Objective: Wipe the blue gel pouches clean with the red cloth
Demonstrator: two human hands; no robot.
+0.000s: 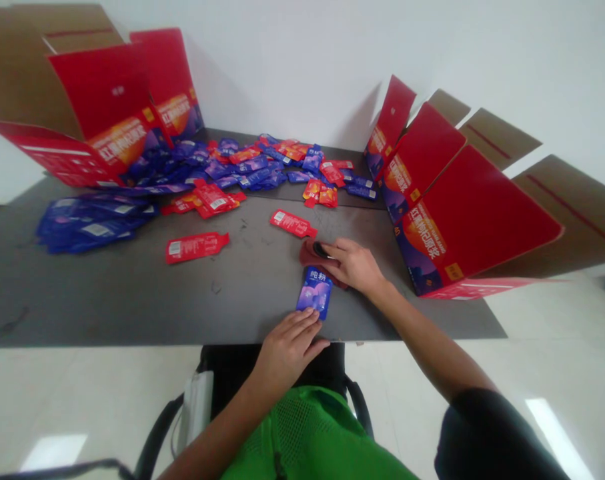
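A purple sachet (315,292) lies on the dark grey table (132,293) near its front edge. My left hand (288,345) rests at the sachet's near end, fingers bent and touching it. My right hand (355,267) lies at its far end, fingers curled over a dark red thing (309,252) with a small black object on top; I cannot name it. Two loose red sachets (293,223) (196,247) lie further out on the table.
A heap of purple and red sachets (262,170) covers the back of the table. A stack of purple ones (89,223) is at the left. Open red cartons stand at the back left (107,113) and at the right (462,220).
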